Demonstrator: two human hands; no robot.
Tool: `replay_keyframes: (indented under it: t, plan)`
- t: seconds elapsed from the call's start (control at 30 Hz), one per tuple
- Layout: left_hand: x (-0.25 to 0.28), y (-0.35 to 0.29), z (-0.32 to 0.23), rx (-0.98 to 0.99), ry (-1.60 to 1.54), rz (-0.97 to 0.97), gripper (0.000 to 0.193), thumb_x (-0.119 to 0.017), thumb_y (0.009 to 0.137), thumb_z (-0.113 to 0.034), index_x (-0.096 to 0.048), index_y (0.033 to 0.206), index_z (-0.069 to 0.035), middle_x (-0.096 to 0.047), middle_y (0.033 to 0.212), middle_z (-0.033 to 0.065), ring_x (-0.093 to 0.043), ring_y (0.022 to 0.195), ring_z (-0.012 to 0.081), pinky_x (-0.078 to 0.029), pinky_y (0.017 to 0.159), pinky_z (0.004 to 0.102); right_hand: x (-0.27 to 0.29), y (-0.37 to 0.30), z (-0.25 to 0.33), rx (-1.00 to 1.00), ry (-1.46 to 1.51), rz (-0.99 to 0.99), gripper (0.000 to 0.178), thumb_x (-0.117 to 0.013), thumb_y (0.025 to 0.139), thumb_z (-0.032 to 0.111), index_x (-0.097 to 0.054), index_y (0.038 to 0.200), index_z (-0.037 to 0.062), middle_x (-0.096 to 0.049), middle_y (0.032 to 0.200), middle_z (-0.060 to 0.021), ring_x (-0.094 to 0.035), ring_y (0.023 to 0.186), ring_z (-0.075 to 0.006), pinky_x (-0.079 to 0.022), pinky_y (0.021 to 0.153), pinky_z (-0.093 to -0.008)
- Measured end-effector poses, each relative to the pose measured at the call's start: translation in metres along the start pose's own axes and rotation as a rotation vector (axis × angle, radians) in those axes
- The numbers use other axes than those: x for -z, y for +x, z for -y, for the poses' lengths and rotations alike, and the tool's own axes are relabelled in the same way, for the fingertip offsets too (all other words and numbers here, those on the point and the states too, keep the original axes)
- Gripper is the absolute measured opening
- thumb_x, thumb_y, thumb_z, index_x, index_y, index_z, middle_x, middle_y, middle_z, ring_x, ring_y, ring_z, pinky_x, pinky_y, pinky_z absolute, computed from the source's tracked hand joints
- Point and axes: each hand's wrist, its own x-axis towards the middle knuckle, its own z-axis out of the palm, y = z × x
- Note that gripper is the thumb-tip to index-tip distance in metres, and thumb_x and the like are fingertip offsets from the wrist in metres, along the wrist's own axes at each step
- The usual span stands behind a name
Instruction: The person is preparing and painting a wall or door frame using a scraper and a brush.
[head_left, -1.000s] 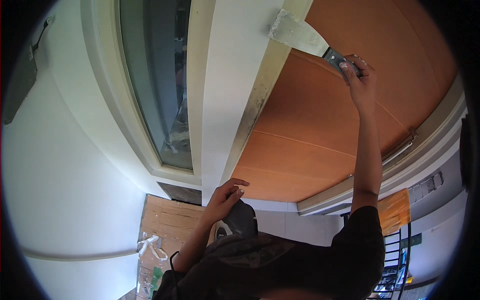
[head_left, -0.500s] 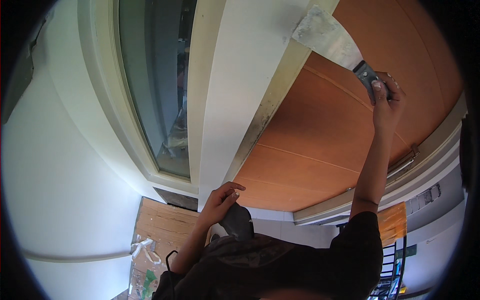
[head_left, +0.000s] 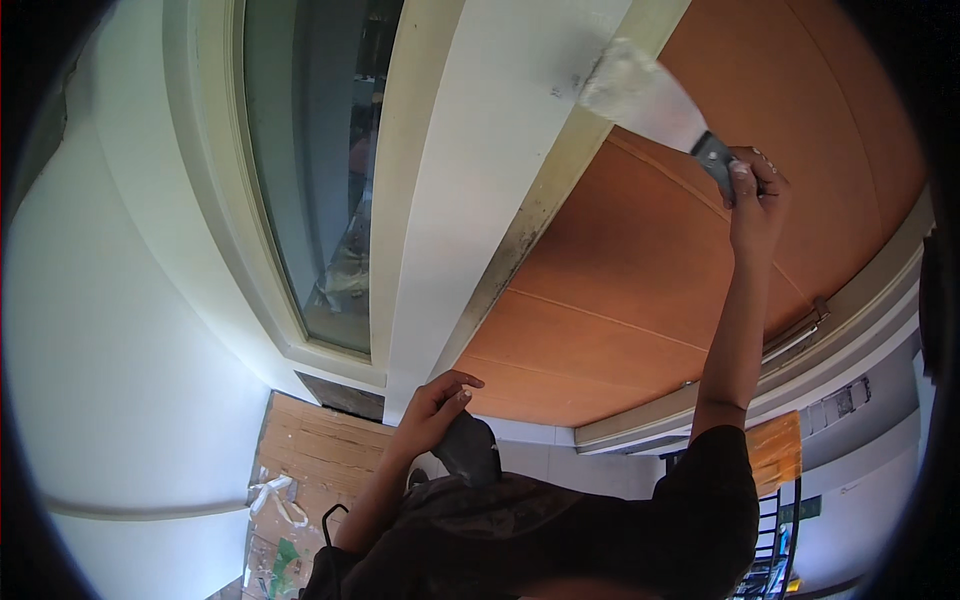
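Observation:
My right hand [head_left: 755, 195] is raised and closed around the dark handle of a wide putty knife [head_left: 650, 95]. The knife's metal blade is smeared with whitish filler. Its broad edge lies against the white wall strip [head_left: 500, 150], across the cream door frame [head_left: 560, 175]. Low in the middle, in front of my body, my left hand [head_left: 432, 412] is curled with thumb and forefinger bent over a dark grey, rounded object [head_left: 468, 448]. The kind of this object cannot be made out, and part of it is hidden behind the hand.
An orange-brown panelled door [head_left: 600, 300] with a metal handle [head_left: 795, 335] fills the right side. Left of the wall strip stands a narrow glass pane [head_left: 315, 200]. Brown floor covering [head_left: 330, 445] carries white scraps [head_left: 275, 495] and a green piece [head_left: 285, 560]. Black railings [head_left: 775, 540] stand at lower right.
My right hand and the putty knife have shifted slightly left and down, with the blade still on the frame's edge. The left hand keeps its curled pose.

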Motion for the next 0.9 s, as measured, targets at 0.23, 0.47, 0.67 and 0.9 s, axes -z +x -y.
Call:
replay_keyframes:
  t: [0.23,0.47,0.67,0.9]
  plan:
    - [-0.002,-0.006,0.005,0.019,0.005,-0.025,0.018,-0.050,0.091,-0.010,-0.057,0.105,-0.003,-0.036,0.061,-0.0048,-0.032,0.060,0.0046,-0.027,0.055,0.0216,0.000,0.006,-0.020,-0.030,0.075,-0.011,0.016,-0.058,0.088,0.013,-0.061,0.081,-0.0014,-0.049,0.064,0.0004,-0.042,0.050,-0.0050,-0.031,0.044,-0.0205]
    - [-0.005,-0.010,0.004,-0.002,0.000,-0.051,0.018,-0.049,0.091,-0.011,-0.057,0.104,-0.002,-0.036,0.061,-0.0049,-0.032,0.060,0.0045,-0.026,0.055,0.0217,-0.006,0.009,-0.025,-0.026,0.149,0.001,0.017,-0.059,0.087,0.014,-0.062,0.081,-0.0013,-0.049,0.064,0.0008,-0.042,0.051,-0.0049,-0.031,0.045,-0.0202]
    - [-0.007,-0.012,0.007,0.013,-0.008,-0.075,0.018,-0.049,0.091,-0.011,-0.057,0.104,-0.002,-0.036,0.061,-0.0048,-0.032,0.059,0.0044,-0.026,0.054,0.0216,-0.009,0.012,-0.024,-0.045,0.041,0.001,0.014,-0.061,0.086,0.011,-0.062,0.083,-0.0023,-0.050,0.066,0.0012,-0.043,0.053,-0.0049,-0.032,0.045,-0.0207]
    - [-0.009,-0.016,0.008,0.011,-0.015,-0.086,0.017,-0.049,0.091,-0.010,-0.058,0.103,-0.002,-0.036,0.061,-0.0051,-0.032,0.059,0.0042,-0.026,0.054,0.0212,-0.009,0.012,-0.021,-0.039,0.036,0.027,0.012,-0.060,0.086,0.009,-0.062,0.083,-0.0027,-0.051,0.068,0.0004,-0.045,0.054,-0.0054,-0.033,0.046,-0.0197]
